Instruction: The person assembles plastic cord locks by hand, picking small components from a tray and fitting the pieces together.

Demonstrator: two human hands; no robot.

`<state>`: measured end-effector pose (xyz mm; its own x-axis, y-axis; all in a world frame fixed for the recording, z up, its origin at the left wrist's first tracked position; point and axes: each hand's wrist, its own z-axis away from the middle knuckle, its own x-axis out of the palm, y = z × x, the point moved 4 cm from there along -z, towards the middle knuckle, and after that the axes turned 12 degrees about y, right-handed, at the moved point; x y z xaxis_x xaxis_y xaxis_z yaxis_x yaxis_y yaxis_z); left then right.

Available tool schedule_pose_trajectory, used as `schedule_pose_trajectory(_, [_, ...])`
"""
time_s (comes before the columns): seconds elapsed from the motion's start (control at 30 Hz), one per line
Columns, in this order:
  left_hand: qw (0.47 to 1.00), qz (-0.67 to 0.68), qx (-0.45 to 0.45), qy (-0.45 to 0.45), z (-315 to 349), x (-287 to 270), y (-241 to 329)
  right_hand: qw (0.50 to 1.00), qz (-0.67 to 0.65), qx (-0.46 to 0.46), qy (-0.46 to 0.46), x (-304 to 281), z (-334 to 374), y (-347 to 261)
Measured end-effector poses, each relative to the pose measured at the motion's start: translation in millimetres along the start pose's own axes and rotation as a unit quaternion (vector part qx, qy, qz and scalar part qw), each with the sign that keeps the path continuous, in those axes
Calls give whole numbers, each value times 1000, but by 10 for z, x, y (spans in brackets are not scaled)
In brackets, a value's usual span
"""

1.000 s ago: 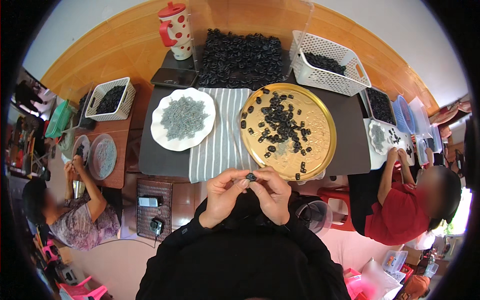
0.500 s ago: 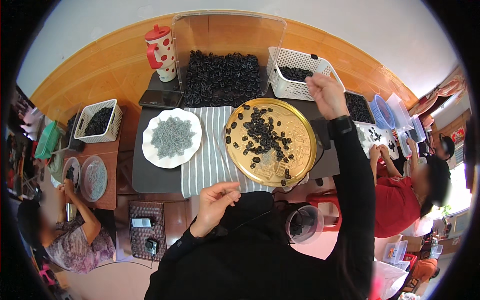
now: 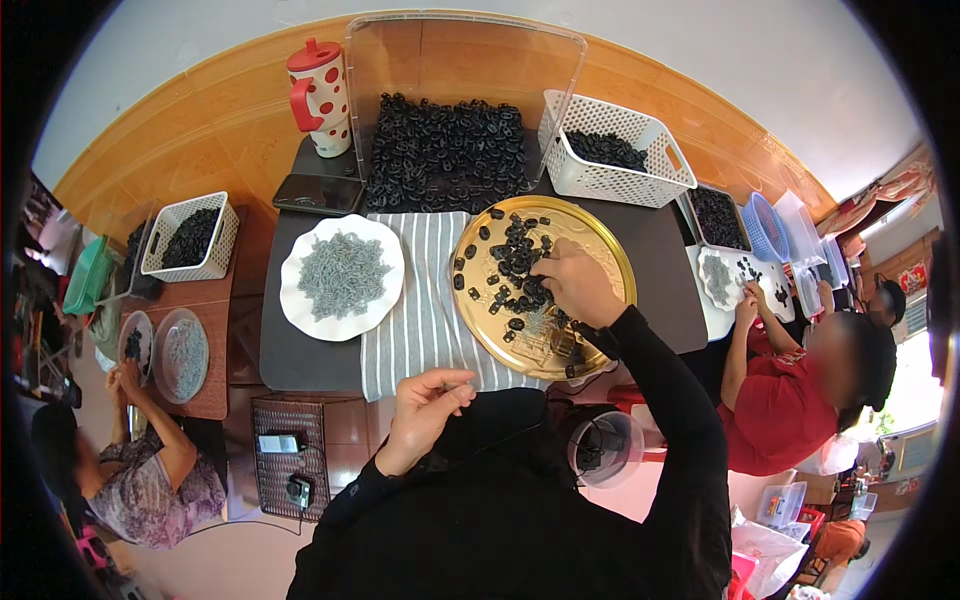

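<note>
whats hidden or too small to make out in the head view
Head view, right hand: whether it grips any black parts, hidden by its own back.
Head view, left hand: whether it pinches anything, too small to tell.
Head view, grey pieces: exact shape, too small.
Head view, striped cloth: right part, covered by gold tray.

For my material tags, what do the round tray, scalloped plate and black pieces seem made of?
Round tray: probably metal, polished gold, given bright reflections. Scalloped plate: smooth white, ceramic or plastic; even surface fits both. Black pieces: likely moulded plastic, slight sheen, judging by repeated shapes.
</note>
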<state>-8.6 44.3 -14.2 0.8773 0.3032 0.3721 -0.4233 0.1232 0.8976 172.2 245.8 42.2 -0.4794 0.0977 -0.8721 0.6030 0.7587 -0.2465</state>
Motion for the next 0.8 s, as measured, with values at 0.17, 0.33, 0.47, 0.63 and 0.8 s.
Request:
schedule_pose_trajectory(0.17, [1000,-15,-7,-8,-5,39,-26,1000,15,24,-10,96,-8,86])
schedule_pose_trajectory(0.33, [1000,-11,8,-14,-16,70,2,994,-81,-4,74,-87,63,-75])
schedule_pose_trajectory(0.47, [1000,12,-1,-19,-26,194,94,973,-202,-23,107,-362,211,-544])
schedule_pose_trajectory(0.63, [996,73,35,-37,-103,538,172,915,-385,111,33,-331,528,-830])
schedule_pose_trajectory(0.8, [996,57,68,-25,-100,584,30,826,-513,232,43,-200,772,-950])
